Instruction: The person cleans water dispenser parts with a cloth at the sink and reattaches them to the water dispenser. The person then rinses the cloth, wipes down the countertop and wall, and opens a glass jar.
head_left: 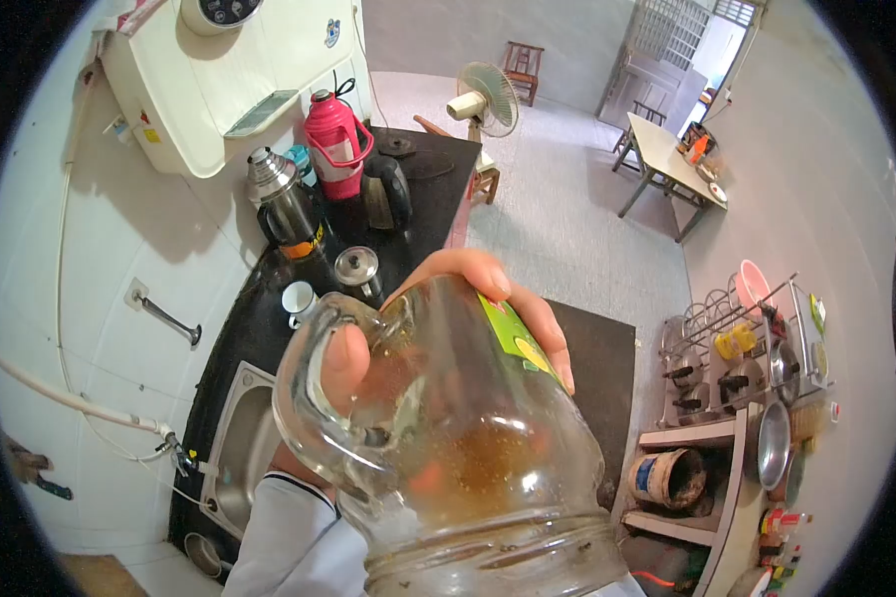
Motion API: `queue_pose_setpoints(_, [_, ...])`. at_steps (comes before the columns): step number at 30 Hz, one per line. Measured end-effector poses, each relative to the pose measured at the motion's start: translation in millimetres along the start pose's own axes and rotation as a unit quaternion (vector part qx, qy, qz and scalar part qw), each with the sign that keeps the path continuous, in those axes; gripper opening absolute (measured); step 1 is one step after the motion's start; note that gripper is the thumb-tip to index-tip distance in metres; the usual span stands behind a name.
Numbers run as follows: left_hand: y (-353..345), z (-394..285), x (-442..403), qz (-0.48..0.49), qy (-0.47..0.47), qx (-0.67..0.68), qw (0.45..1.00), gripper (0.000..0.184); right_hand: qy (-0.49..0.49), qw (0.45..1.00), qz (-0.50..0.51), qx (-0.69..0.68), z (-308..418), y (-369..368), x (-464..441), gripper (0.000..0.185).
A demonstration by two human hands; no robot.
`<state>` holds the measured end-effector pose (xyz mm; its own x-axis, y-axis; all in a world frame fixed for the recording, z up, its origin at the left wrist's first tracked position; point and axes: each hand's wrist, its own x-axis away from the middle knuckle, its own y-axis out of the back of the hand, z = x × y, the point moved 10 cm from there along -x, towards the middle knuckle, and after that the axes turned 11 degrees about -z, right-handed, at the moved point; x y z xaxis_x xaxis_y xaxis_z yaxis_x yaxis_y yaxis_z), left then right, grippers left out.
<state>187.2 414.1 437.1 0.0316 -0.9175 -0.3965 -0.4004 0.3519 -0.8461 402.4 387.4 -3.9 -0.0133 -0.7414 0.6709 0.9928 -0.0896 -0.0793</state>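
Observation:
My left hand [465, 267] is wrapped round a large clear glass jar [478, 428] from behind. Its thumb shows at the jar's handle on the left, and its fingers lie over the upper right side, near a green and yellow label. The jar tilts, with its ridged neck low in the view, close to the camera. Some brownish liquid or residue shows through the glass. A white sleeve runs up from the lower left. My right hand is out of sight.
Behind the jar, a black counter [428, 164] holds flasks, a lidded metal cup and a white mug [298, 298]. A steel sink [239, 448] lies left. On the right stand shelves [677, 438] with pots; farther back, a fan [488, 99] and table [667, 154].

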Motion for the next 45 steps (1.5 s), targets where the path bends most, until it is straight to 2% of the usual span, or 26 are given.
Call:
queue_pose_setpoints(4, [9, -4, -3, -0.008, -0.003, -0.036, 0.999, 0.071, 0.008, 1.000, 0.015, -0.003, -2, 2, -1, 0.023])
queue_pose_setpoints(6, [8, -5, -6, 0.057, -0.021, -0.113, 0.992, 0.071, -0.010, 1.000, 0.000, 0.013, -6, 5, -3, 0.024])
queue_pose_setpoints(9, [8, 1, -2, 0.001, -0.008, -0.043, 0.999, 0.071, -0.001, 1.000, -0.001, 0.009, 0, 4, 3, 0.024])
queue_pose_setpoints(16, [2, 3, -6, 0.070, -0.005, -0.085, 0.994, 0.070, -0.004, 1.000, -0.002, 0.018, 5, 5, 5, 0.026])
queue_pose_setpoints(18, [0, 4, -4, 0.044, 0.006, -0.014, 0.999, 0.069, -0.003, 1.000, 0.000, -0.002, -2, 8, 1, 0.026])
queue_pose_setpoints(24, [-9, 8, -4, 0.046, -0.005, 0.025, 0.999, 0.069, 0.019, 1.000, 0.019, -0.005, 1, 9, 3, 0.025])
queue_pose_setpoints(28, [-12, 7, -4, 0.042, -0.013, 0.009, 0.999, 0.068, 0.009, 1.000, 0.005, -0.007, 2, 9, 4, 0.025])
queue_pose_setpoints(39, [-26, 6, -3, 0.125, -0.022, -0.013, 0.992, 0.067, 0.005, 1.000, 0.021, -0.019, -4, 9, -2, 0.026])
queue_pose_setpoints(45, [-31, 2, -5, 0.116, -0.034, -0.020, 0.992, 0.069, -0.009, 1.000, 0.008, 0.002, -9, 11, -6, 0.026])
